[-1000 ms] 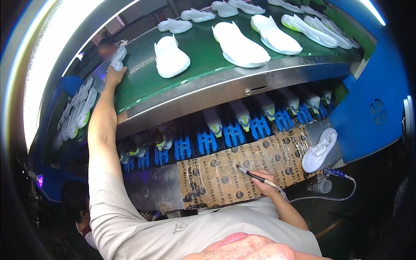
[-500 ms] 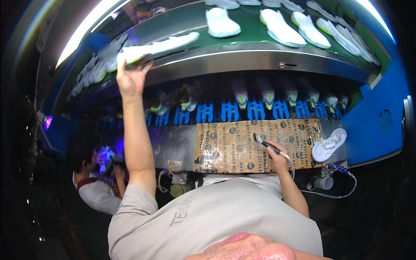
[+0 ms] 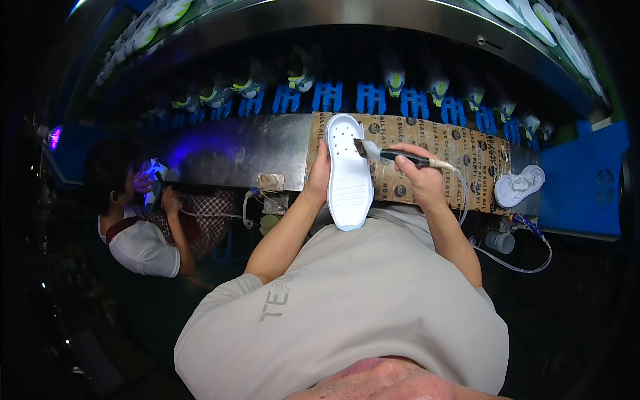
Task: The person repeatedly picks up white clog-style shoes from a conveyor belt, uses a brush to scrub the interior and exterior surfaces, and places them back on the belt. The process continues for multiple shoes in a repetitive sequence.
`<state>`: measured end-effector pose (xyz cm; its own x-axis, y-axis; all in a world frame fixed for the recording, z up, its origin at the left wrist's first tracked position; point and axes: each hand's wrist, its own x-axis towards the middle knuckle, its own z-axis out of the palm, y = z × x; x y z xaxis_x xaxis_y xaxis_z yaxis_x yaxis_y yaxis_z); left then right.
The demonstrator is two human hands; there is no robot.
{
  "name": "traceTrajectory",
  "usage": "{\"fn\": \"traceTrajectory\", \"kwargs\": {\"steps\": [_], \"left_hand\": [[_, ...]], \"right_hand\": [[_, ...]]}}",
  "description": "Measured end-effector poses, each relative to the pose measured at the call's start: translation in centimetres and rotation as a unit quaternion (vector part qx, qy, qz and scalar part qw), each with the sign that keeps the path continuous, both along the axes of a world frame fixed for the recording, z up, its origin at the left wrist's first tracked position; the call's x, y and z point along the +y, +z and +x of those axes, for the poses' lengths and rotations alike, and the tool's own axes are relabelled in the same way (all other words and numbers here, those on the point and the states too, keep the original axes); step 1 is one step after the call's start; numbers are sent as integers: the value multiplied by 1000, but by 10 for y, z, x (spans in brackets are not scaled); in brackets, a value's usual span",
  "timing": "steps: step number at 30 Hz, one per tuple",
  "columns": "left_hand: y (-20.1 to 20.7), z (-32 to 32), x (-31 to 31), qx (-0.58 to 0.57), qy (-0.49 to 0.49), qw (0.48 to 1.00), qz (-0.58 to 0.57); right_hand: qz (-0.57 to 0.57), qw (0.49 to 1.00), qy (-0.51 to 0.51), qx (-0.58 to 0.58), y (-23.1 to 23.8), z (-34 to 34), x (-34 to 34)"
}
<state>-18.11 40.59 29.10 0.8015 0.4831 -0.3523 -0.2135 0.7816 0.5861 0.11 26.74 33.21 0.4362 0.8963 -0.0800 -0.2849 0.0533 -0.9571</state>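
My left hand [image 3: 320, 176] is closed on a white shoe sole [image 3: 351, 190], gripping its left edge. The sole stands nearly lengthwise before my chest, its hollow inner side with small holes toward me. In my right hand [image 3: 423, 181] is a brush [image 3: 404, 157] with a dark handle and a thin pale tube [image 3: 464, 200] running from its rear end. The dark-tipped bristles lie over the right edge of the sole's upper part; whether they touch it I cannot tell.
Printed brown cardboard [image 3: 477, 160] covers part of the metal bench [image 3: 267, 143]. A white sole with cloth [image 3: 519, 187] lies at its right end. Beyond, shoe uppers [image 3: 395, 80] hang by blue holders [image 3: 370, 99], below a shelf of soles [image 3: 563, 47]. A co-worker [image 3: 143, 237] sits at left.
My left hand has come down from the upper shelf and now holds a sole before me. The brush has moved left to the sole. The view has tilted downward.
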Motion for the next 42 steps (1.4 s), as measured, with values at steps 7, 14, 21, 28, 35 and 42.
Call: {"fn": "traceTrajectory", "kwargs": {"steps": [7,14,21,28,35,42], "left_hand": [[18,17,6,-16,34,999,31],[25,22,32,-62,71,995,29],[58,36,48,-154,67,986,8],[83,39,87,-201,-13,975,94],[116,57,107,-169,-159,954,191],[145,85,92,148,-213,851,457]], "right_hand": [[68,958,-33,-278,6,-19,49],[58,977,-12,-204,20,-17,48],[136,949,91,-268,43,-16,40],[137,939,236,-209,66,5,30],[193,865,319,-337,82,18,38],[160,814,336,-446,87,19,45]]}}
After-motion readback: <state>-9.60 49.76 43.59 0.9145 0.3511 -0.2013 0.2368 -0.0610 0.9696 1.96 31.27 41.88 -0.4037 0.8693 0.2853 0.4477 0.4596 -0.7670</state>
